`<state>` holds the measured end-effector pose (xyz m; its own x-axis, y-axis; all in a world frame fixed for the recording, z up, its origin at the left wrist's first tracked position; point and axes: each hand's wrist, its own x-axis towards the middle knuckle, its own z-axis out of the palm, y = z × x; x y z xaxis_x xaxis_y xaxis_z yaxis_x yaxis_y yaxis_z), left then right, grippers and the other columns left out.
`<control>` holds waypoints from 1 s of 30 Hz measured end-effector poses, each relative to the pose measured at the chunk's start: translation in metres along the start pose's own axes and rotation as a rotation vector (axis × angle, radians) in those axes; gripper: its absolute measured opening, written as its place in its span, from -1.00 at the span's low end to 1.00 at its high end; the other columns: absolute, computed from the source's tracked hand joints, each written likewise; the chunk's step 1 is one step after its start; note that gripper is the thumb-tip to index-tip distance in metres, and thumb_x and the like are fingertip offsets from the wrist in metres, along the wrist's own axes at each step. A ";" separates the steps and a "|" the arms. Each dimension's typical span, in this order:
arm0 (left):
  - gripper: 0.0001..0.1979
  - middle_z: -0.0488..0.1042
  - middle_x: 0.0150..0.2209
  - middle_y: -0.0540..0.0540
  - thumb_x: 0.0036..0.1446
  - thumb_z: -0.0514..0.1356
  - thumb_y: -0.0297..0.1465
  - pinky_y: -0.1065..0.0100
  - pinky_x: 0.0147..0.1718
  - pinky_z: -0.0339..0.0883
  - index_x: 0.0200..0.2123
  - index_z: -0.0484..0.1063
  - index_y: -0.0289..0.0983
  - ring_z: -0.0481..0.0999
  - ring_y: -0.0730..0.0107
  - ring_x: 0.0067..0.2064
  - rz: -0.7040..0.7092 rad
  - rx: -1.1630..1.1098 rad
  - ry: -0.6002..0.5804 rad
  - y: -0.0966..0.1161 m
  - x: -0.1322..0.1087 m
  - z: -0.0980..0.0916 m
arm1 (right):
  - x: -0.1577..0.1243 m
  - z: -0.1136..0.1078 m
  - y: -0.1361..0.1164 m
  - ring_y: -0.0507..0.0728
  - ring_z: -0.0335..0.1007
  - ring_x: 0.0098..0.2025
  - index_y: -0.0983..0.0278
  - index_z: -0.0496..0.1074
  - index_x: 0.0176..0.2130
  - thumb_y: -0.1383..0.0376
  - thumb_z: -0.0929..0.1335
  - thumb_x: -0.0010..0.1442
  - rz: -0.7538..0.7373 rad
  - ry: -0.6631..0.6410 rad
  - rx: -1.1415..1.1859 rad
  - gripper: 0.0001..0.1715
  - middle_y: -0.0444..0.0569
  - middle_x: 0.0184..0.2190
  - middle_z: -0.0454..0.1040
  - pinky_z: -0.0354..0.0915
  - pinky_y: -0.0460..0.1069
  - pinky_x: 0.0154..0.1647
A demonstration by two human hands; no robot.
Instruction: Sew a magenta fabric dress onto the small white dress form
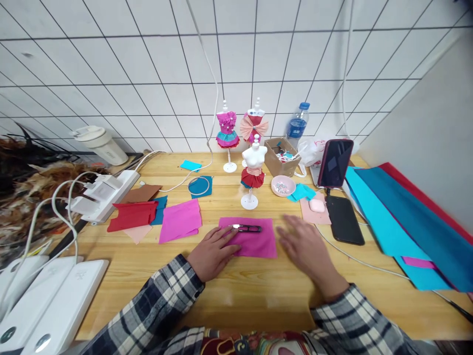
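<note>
My left hand [213, 251] lies flat with its fingers stretched onto the left edge of a magenta fabric piece [258, 244] on the wooden table [258, 291]. It holds nothing. Small black thread snips [247, 228] rest on top of the fabric, just beyond my left fingertips. My right hand [305, 244] hovers flat and open just right of the fabric, slightly blurred. Behind the fabric stands a white mini mannequin [253, 170] in a red skirt.
Two dressed mini mannequins [227, 130], a cardboard box [281, 155], a bead dish [283, 186] and a water bottle [297, 123] stand at the back. Fabric scraps [179, 221] lie left. Phones [343, 217], teal sheets [399, 217] lie right. Power strip [107, 190], white devices [55, 296] sit left.
</note>
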<state>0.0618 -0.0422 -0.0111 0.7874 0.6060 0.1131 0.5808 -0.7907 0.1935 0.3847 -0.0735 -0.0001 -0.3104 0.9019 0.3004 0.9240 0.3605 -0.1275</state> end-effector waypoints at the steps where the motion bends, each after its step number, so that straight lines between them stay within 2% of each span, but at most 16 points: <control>1: -0.65 0.22 0.30 -0.09 0.26 0.04 -0.37 -0.04 0.21 0.04 0.09 0.39 -0.06 0.12 0.11 0.33 0.002 -0.002 -0.003 0.000 0.000 -0.001 | 0.000 0.000 0.003 0.30 0.19 0.18 0.21 0.52 -0.05 0.23 0.23 0.31 0.134 0.084 -0.037 -0.65 0.13 0.13 0.37 0.16 0.23 0.13; 2: -0.65 0.22 0.30 -0.09 0.26 0.04 -0.37 -0.04 0.21 0.05 0.09 0.38 -0.06 0.12 0.11 0.33 0.007 -0.004 -0.008 -0.001 0.000 -0.001 | -0.001 -0.001 0.006 0.31 0.20 0.17 0.27 0.51 -0.04 0.24 0.21 0.32 0.230 0.161 -0.065 -0.63 0.18 0.09 0.39 0.15 0.23 0.14; 3: -0.65 0.22 0.30 -0.09 0.26 0.04 -0.37 -0.03 0.20 0.06 0.09 0.38 -0.07 0.12 0.11 0.33 0.011 -0.006 -0.015 -0.001 0.001 -0.001 | -0.001 -0.001 0.008 0.31 0.21 0.16 0.31 0.48 0.00 0.25 0.20 0.32 0.257 0.204 -0.071 -0.61 0.21 0.07 0.40 0.15 0.23 0.15; 5: -0.66 0.23 0.29 -0.11 0.27 0.04 -0.36 -0.03 0.19 0.09 0.09 0.39 -0.08 0.13 0.10 0.32 0.012 -0.006 -0.019 0.000 0.002 -0.001 | -0.002 0.000 0.008 0.29 0.23 0.15 0.28 0.39 0.11 0.22 0.22 0.31 0.137 0.166 -0.016 -0.56 0.16 0.08 0.40 0.16 0.20 0.14; 7: -0.67 0.25 0.28 -0.12 0.27 0.05 -0.35 -0.03 0.19 0.10 0.07 0.40 -0.09 0.14 0.09 0.32 0.007 0.001 -0.005 0.003 0.002 -0.001 | -0.004 0.003 0.004 0.25 0.34 0.05 0.18 0.42 0.06 0.19 0.25 0.29 0.016 0.076 0.061 -0.62 0.06 0.00 0.48 0.23 0.15 0.05; 8: -0.67 0.27 0.27 -0.12 0.27 0.05 -0.34 -0.03 0.18 0.10 0.07 0.40 -0.09 0.15 0.09 0.31 0.007 0.007 0.013 0.005 0.002 -0.001 | -0.005 0.005 0.002 0.22 0.41 -0.07 0.17 0.48 -0.07 0.18 0.24 0.30 0.039 0.083 0.088 -0.69 0.02 -0.13 0.54 0.26 0.12 -0.03; 10: -0.66 0.29 0.26 -0.11 0.27 0.06 -0.33 -0.02 0.18 0.11 0.09 0.38 -0.10 0.19 0.10 0.29 0.013 0.022 0.063 0.006 -0.001 -0.006 | -0.009 0.010 0.004 0.18 0.46 -0.26 0.21 0.48 -0.29 0.18 0.20 0.32 0.203 0.158 0.139 -0.68 0.01 -0.34 0.55 0.29 0.06 -0.19; 13: -0.61 0.37 0.19 -0.14 0.27 0.05 -0.36 0.05 0.17 0.15 0.16 0.33 -0.15 0.28 0.17 0.22 -0.033 0.046 0.161 -0.002 -0.010 -0.029 | -0.014 0.019 0.015 0.15 0.49 -0.32 0.21 0.44 -0.23 0.12 0.18 0.30 0.389 0.191 0.241 -0.67 0.00 -0.30 0.56 0.31 0.00 -0.34; 16: -0.68 0.49 0.05 -0.16 0.29 0.02 -0.37 0.09 0.09 0.24 0.04 0.44 -0.20 0.38 0.19 0.10 -0.217 0.111 0.271 -0.028 -0.018 -0.070 | -0.015 0.025 0.026 0.11 0.44 -0.48 0.21 0.46 -0.16 0.06 0.21 0.26 0.496 0.148 0.300 -0.62 -0.04 -0.34 0.58 0.27 -0.03 -0.49; 17: -0.70 0.51 0.01 -0.15 0.30 0.02 -0.35 0.09 0.06 0.26 -0.02 0.49 -0.20 0.41 0.18 0.06 -0.293 0.146 0.273 -0.040 -0.019 -0.084 | -0.014 0.027 0.028 0.11 0.42 -0.51 0.21 0.47 -0.16 0.04 0.21 0.25 0.508 0.133 0.311 -0.60 -0.05 -0.35 0.58 0.26 -0.04 -0.50; 19: -0.68 0.55 -0.05 -0.15 0.31 0.01 -0.31 0.10 0.01 0.28 -0.03 0.51 -0.20 0.45 0.17 -0.02 -0.417 0.225 0.187 -0.067 -0.015 -0.106 | -0.012 0.029 0.028 0.10 0.41 -0.52 0.21 0.48 -0.17 0.02 0.22 0.23 0.509 0.117 0.329 -0.59 -0.05 -0.36 0.58 0.26 -0.04 -0.50; 21: -0.65 0.55 -0.04 -0.14 0.32 -0.02 -0.34 0.14 0.01 0.28 0.01 0.49 -0.20 0.45 0.18 -0.02 -0.482 0.268 0.019 -0.095 -0.005 -0.116 | -0.009 0.030 0.028 0.09 0.40 -0.52 0.21 0.50 -0.18 0.02 0.23 0.21 0.508 0.112 0.347 -0.59 -0.06 -0.35 0.59 0.27 -0.04 -0.48; 23: -0.65 0.55 -0.06 -0.17 0.27 0.00 -0.40 0.16 0.00 0.29 -0.02 0.51 -0.23 0.45 0.15 -0.02 -0.502 0.276 -0.035 -0.120 0.010 -0.113 | -0.008 0.030 0.027 0.09 0.40 -0.52 0.21 0.50 -0.19 0.04 0.24 0.21 0.512 0.109 0.361 -0.60 -0.06 -0.35 0.59 0.27 -0.04 -0.48; 25: -0.68 0.57 -0.10 -0.18 0.19 0.04 -0.47 0.19 -0.03 0.30 -0.10 0.55 -0.23 0.47 0.14 -0.05 -0.508 0.276 -0.087 -0.139 0.023 -0.102 | -0.008 0.030 0.027 0.09 0.41 -0.50 0.21 0.51 -0.19 0.06 0.24 0.21 0.517 0.117 0.375 -0.62 -0.06 -0.36 0.59 0.27 -0.05 -0.46; 27: -0.72 0.58 -0.16 -0.18 0.14 0.07 -0.46 0.21 -0.07 0.30 -0.21 0.57 -0.22 0.48 0.14 -0.08 -0.513 0.278 -0.124 -0.150 0.033 -0.091 | -0.008 0.030 0.027 0.09 0.42 -0.47 0.22 0.51 -0.19 0.09 0.24 0.22 0.516 0.125 0.393 -0.64 -0.05 -0.34 0.59 0.28 -0.05 -0.43; 30: -0.79 0.57 -0.21 -0.17 0.13 0.09 -0.40 0.19 -0.10 0.29 -0.29 0.55 -0.20 0.49 0.10 -0.09 -0.525 0.283 -0.142 -0.156 0.038 -0.080 | -0.007 0.030 0.028 0.10 0.45 -0.41 0.22 0.50 -0.20 0.11 0.24 0.22 0.515 0.126 0.425 -0.66 -0.05 -0.31 0.59 0.30 -0.05 -0.38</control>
<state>-0.0156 0.1109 0.0405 0.3893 0.9190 -0.0617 0.9159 -0.3934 -0.0803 0.4059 -0.0627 -0.0339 0.1983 0.9582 0.2061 0.7712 -0.0227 -0.6362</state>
